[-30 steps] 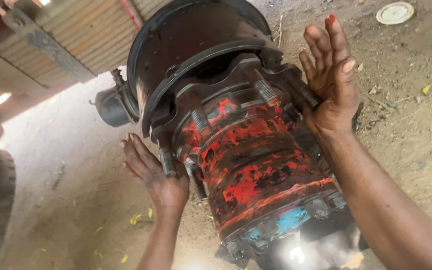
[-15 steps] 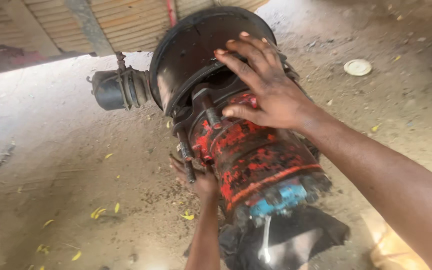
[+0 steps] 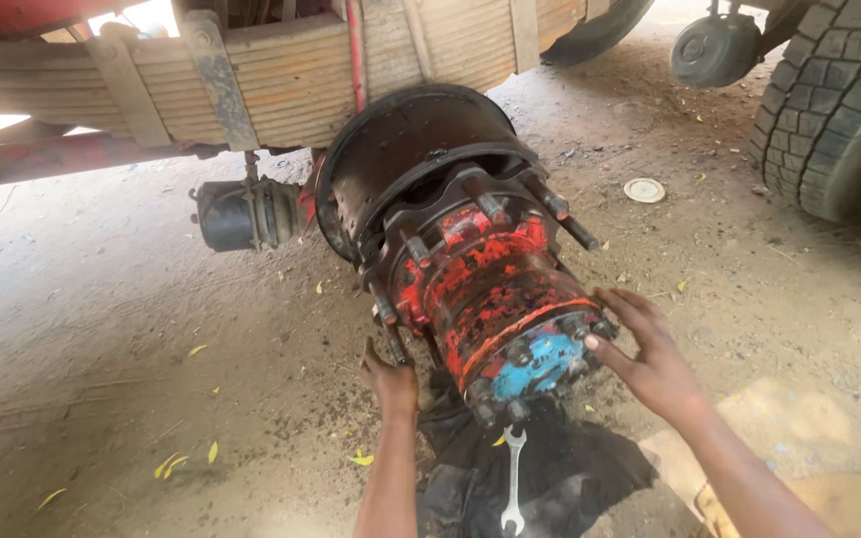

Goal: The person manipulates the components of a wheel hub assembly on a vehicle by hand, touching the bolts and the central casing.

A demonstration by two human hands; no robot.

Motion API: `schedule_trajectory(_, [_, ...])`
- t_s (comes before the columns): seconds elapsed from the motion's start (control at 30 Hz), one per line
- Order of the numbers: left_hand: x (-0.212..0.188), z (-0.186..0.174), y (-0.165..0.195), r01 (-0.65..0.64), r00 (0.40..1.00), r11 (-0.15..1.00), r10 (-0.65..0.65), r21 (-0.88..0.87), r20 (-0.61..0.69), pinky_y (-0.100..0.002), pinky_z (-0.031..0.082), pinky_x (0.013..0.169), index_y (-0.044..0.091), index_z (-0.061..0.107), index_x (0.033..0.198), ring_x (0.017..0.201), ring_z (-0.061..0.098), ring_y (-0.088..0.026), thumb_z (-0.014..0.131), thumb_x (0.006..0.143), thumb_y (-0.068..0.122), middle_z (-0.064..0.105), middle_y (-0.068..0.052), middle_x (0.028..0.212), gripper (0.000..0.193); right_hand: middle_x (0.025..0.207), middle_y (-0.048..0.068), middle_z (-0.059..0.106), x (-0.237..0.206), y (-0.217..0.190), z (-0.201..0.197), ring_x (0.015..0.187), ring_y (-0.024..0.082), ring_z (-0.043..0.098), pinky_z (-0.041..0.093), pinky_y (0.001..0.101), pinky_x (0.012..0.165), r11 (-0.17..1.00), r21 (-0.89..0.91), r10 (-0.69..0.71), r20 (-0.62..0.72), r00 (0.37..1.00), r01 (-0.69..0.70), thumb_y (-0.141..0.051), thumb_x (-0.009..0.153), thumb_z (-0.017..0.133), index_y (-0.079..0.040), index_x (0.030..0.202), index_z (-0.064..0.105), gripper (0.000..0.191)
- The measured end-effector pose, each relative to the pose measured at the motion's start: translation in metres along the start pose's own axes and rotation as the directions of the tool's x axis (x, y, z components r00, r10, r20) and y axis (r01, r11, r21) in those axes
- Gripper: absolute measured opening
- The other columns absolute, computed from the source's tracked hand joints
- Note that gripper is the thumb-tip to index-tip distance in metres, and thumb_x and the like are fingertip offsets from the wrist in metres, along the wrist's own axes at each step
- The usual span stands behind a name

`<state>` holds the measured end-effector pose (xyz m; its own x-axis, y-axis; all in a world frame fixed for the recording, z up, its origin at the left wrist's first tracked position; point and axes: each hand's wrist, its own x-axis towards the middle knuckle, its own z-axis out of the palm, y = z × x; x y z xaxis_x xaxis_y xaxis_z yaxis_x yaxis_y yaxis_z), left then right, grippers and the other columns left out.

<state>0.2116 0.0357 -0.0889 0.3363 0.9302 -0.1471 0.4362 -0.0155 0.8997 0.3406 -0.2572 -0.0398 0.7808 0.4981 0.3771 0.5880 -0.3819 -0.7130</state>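
- Gripping the truck wheel hub (image 3: 480, 284) from both sides looks like the step in hand; it sticks out from under the leaf springs (image 3: 281, 75).
- Left hand (image 3: 391, 381) curls around the hub's lower edge by a stud.
- Right hand (image 3: 655, 364) lies spread and open-fingered, touching the blue end cap (image 3: 540, 364).
- Next move likely calls for a firm, even pull.
- Hub: heavy metal drum, flaking red paint, greasy studs; a wrench (image 3: 513, 478) lies on a dark cloth (image 3: 570, 468).
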Motion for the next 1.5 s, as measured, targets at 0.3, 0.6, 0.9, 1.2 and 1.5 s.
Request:
schedule_trajectory(0.3, [0.005,-0.038,0.009,0.07,0.992,0.707,0.026,-0.704,0.125,-0.053,0.02,0.12,0.017,0.025,0.16,0.151,0.034,-0.032,0.052,0.089,0.003,0.03,-0.014,0.166,0.076,0.154,0.018,0.043,-0.005,-0.045,0.012,0.148,0.04,0.029,0.026,0.0524,0.12,0.969,-0.215,-0.142,-0.076,0.987,0.123,-0.012,0.069,0.068,-0.018,0.143,0.058,0.074])
schedule_trajectory(0.6, [0.007,-0.035,0.02,0.071,0.961,0.785,0.111,-0.615,0.253,-0.049,0.021,0.12,0.02,0.022,0.16,0.155,0.021,-0.027,0.061,0.09,0.021,0.019,-0.008,0.17,0.08,0.149,0.024,0.042,-0.009,-0.12,0.036,0.145,0.046,0.029,0.02,0.0682,0.118,0.797,-0.558,-0.328,-0.079,0.941,0.231,-0.009,0.06,0.066,-0.016,0.132,0.067,0.073])
schedule_trajectory(0.9, [0.015,-0.021,0.012,0.007,0.944,0.777,0.203,-0.629,0.261,-0.04,0.019,0.122,0.013,0.021,0.16,0.156,0.022,-0.023,0.062,0.093,0.024,0.022,-0.01,0.17,0.079,0.163,0.018,0.039,0.0,-0.115,0.029,0.148,0.044,0.024,0.012,0.0689,0.115,0.409,-0.837,-0.501,0.126,0.856,0.363,-0.003,0.08,0.066,-0.043,0.13,0.069,0.064])
schedule_trajectory(1.2, [0.012,-0.021,0.013,0.07,0.936,0.758,0.175,-0.649,0.305,-0.042,0.021,0.122,0.014,0.025,0.16,0.152,0.03,-0.023,0.061,0.094,0.018,0.032,-0.013,0.163,0.075,0.157,0.018,0.039,-0.01,-0.112,0.019,0.149,0.043,0.025,0.014,0.0681,0.122,0.667,-0.731,-0.25,-0.034,0.968,0.147,-0.01,0.071,0.069,-0.034,0.128,0.07,0.062])
schedule_trajectory(1.5, [0.008,-0.011,0.014,0.096,0.912,0.698,0.224,-0.71,0.343,-0.04,0.025,0.116,0.016,0.029,0.155,0.137,0.046,-0.02,0.063,0.091,0.017,0.055,-0.006,0.141,0.072,0.155,0.013,0.037,-0.012,-0.134,0.044,0.148,0.039,0.02,0.01,0.0714,0.119,0.654,-0.666,-0.318,0.188,0.929,0.359,-0.012,0.068,0.07,-0.033,0.118,0.074,0.054])
